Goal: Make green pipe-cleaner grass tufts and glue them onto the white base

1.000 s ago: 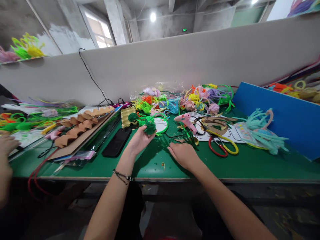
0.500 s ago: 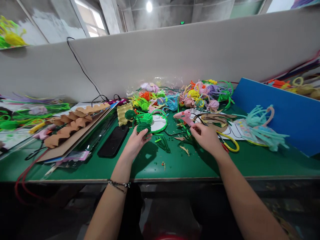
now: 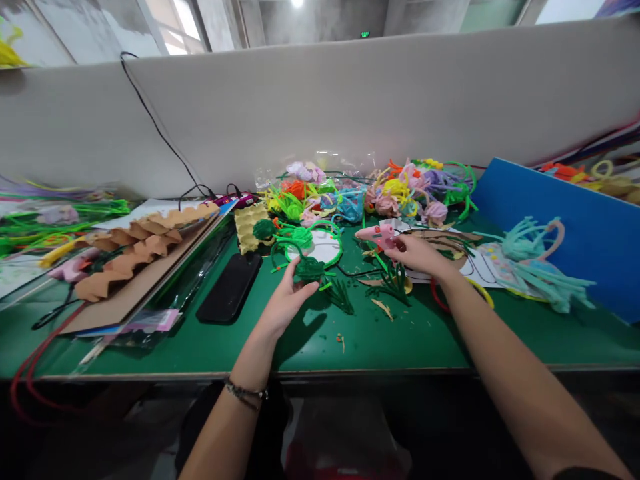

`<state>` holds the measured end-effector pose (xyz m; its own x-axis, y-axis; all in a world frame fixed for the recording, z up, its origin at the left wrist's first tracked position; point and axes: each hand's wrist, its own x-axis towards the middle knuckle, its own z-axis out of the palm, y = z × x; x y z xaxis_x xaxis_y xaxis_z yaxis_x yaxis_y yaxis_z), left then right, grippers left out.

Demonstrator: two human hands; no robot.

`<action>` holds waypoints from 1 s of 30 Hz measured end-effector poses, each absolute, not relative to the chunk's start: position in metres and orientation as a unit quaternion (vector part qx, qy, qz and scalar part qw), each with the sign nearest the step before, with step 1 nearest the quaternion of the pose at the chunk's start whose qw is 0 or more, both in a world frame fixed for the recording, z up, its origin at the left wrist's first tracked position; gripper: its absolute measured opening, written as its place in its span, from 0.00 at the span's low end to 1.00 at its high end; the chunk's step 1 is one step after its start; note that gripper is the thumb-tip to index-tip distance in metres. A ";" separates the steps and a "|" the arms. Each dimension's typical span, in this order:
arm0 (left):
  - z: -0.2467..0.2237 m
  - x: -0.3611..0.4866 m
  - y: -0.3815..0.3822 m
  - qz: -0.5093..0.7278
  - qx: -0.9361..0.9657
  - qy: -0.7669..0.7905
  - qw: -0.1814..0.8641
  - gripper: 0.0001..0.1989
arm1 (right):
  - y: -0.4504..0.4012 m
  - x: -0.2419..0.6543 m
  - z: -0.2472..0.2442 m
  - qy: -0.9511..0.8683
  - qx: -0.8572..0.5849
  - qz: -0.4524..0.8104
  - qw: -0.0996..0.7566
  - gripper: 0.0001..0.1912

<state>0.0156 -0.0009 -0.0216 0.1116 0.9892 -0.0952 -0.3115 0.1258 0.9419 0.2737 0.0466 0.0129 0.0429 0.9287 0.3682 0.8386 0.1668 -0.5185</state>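
Observation:
Between the thumb and fingers of my left hand is a dark green fuzzy ball. My right hand is closed around a pink glue gun, whose nozzle points left. Just behind the green ball lie a bright green fuzzy piece and a white disc with a green rim. Another dark green ball rests by a yellow egg-crate foam piece. Dark green pipe-cleaner bits lie right of my left hand.
A black phone lies left of my left hand. Cardboard sheets bear brown wavy strips at left. Colourful pipe-cleaner pieces are heaped at the back. A blue board and a teal fuzzy figure are at right.
My left hand has moved right with the dark green ball, which is turned differently. The glue gun has tilted closer to level in my right hand. The view has shifted slightly.

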 end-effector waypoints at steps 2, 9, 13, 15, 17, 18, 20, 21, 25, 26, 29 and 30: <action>-0.023 0.013 -0.002 0.514 0.395 0.414 0.639 0.30 | 0.054 0.267 0.008 -0.698 -0.641 0.080 0.309 0.07; -0.021 0.014 -0.005 0.511 0.388 0.423 0.640 0.25 | 0.064 0.259 0.007 -0.688 -0.646 0.044 0.326 0.08; -0.019 0.018 -0.004 0.501 0.408 0.448 0.617 0.24 | 0.053 0.260 0.021 -0.627 -0.666 -0.023 0.403 0.11; -0.019 0.018 -0.003 0.500 0.408 0.461 0.610 0.24 | 0.043 0.257 0.030 -0.615 -0.671 -0.006 0.415 0.15; -0.018 0.018 -0.003 0.492 0.403 0.474 0.608 0.24 | 0.032 0.251 0.037 -0.591 -0.683 -0.031 0.428 0.19; -0.017 0.018 -0.002 0.487 0.400 0.481 0.610 0.24 | 0.027 0.248 0.039 -0.585 -0.687 -0.022 0.432 0.21; -0.015 0.017 -0.002 0.477 0.397 0.491 0.612 0.23 | 0.018 0.240 0.040 -0.589 -0.682 0.018 0.434 0.23; -0.015 0.017 -0.002 0.475 0.396 0.494 0.611 0.23 | 0.015 0.237 0.038 -0.596 -0.673 0.030 0.437 0.24; -0.014 0.018 -0.002 0.490 0.378 0.500 0.606 0.23 | 0.006 0.230 0.024 -0.636 -0.637 0.057 0.433 0.24; -0.015 0.018 -0.002 0.496 0.372 0.499 0.606 0.23 | 0.004 0.230 0.021 -0.647 -0.626 0.063 0.431 0.22; -0.016 0.018 -0.003 0.506 0.375 0.474 0.615 0.24 | 0.002 0.229 0.020 -0.680 -0.596 0.067 0.421 0.18; -0.016 0.018 -0.003 0.507 0.381 0.462 0.620 0.25 | 0.002 0.228 0.021 -0.692 -0.592 0.064 0.409 0.17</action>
<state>0.0184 -0.0031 -0.0158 0.0590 0.9806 -0.1868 -0.2761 0.1958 0.9410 0.2277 0.0022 0.0213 0.0347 0.8714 0.4894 0.7666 0.2910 -0.5724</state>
